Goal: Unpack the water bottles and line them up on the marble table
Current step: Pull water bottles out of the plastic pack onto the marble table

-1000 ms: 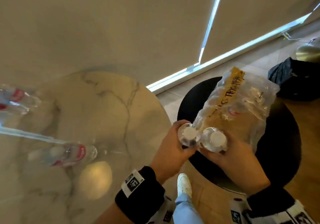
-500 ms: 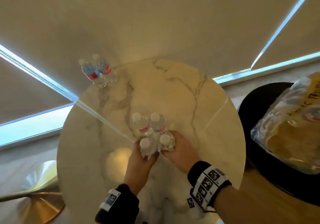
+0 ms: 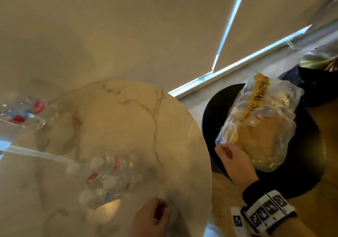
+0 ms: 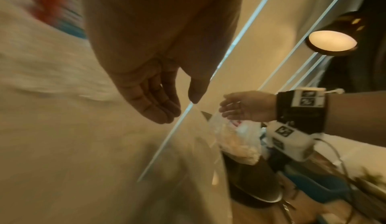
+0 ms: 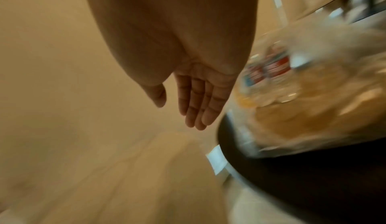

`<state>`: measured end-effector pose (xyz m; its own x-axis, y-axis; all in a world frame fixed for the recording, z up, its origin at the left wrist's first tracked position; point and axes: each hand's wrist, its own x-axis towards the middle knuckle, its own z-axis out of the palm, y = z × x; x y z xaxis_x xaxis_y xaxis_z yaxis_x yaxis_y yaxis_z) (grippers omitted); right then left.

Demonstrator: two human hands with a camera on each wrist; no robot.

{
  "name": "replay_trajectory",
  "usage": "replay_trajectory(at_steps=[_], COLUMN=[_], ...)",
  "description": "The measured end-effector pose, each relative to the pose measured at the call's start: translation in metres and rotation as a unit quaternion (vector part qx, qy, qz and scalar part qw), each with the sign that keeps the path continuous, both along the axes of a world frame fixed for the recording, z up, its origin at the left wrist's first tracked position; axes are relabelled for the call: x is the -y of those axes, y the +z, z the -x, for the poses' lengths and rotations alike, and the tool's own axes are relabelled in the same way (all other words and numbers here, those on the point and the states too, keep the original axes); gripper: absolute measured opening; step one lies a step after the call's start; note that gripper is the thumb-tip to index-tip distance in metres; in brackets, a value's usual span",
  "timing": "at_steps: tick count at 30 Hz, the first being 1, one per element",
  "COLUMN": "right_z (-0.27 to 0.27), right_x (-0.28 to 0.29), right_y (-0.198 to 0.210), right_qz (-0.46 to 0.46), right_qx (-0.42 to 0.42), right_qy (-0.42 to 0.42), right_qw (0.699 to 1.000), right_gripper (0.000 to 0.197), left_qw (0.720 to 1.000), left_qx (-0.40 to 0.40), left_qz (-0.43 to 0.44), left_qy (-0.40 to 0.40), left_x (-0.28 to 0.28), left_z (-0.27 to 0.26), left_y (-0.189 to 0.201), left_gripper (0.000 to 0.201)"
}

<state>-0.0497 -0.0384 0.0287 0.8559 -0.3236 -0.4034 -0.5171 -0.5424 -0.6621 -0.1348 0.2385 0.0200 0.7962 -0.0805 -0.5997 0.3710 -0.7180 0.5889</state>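
Several clear water bottles [image 3: 108,178] with white caps and red labels stand in a cluster on the round marble table [image 3: 128,127]. Two more bottles [image 3: 23,112] stand at its far left edge. The torn plastic pack [image 3: 259,125] with bottles inside lies on a black round table [image 3: 311,163] to the right. My right hand [image 3: 228,154] is open and empty at the pack's near end; the right wrist view shows its fingers [image 5: 196,112] straight beside the pack [image 5: 292,95]. My left hand [image 3: 153,214], open and empty, hovers over the marble table's front; its fingers [image 4: 158,105] are relaxed.
A narrow gap of wood floor [image 3: 217,191] separates the two tables. A black bag [image 3: 314,88] and a brass lamp base [image 3: 320,57] sit beyond the black table. Beige blinds [image 3: 128,26] hang behind both tables. A lit lamp [image 4: 332,41] shows in the left wrist view.
Both hands have let go of the two bottles, which now stand with the cluster. My right hand has swung right to the pack; my left hand has drawn back toward the table's front.
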Motion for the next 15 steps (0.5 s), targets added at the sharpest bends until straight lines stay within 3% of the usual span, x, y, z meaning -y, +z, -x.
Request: replay_trajectory(at_steps=[3, 7, 10, 12, 15], right_z=[-0.022, -0.063, -0.093, -0.109, -0.121], right_x=[0.088, 0.160, 0.182, 0.197, 0.206], right_y=[-0.036, -0.064, -0.071, -0.075, -0.077], right_qz=[0.023, 0.029, 0.049, 0.031, 0.028], right_qx=[-0.028, -0.044, -0.052, -0.033, -0.050], right_qy=[-0.156, -0.207, -0.157, -0.152, -0.154], right_qw=[0.987, 0.977, 0.985, 0.987, 0.986], right_gripper=[0.030, 0.036, 0.044, 0.046, 0.055], left_qw=[0.994, 0.976, 0.975, 0.980, 0.986], left_qx=[0.037, 0.055, 0.073, 0.083, 0.062], left_qz=[0.097, 0.190, 0.149, 0.068, 0.053], left_qy=[-0.034, -0.088, -0.146, -0.167, -0.144], left_x=[0.097, 0.228, 0.299, 0.333, 0.358], left_z=[-0.048, -0.130, -0.183, -0.215, -0.250], left_y=[0.010, -0.002, -0.014, -0.023, -0.052], left_gripper=[0.006, 0.023, 0.037, 0.035, 0.029])
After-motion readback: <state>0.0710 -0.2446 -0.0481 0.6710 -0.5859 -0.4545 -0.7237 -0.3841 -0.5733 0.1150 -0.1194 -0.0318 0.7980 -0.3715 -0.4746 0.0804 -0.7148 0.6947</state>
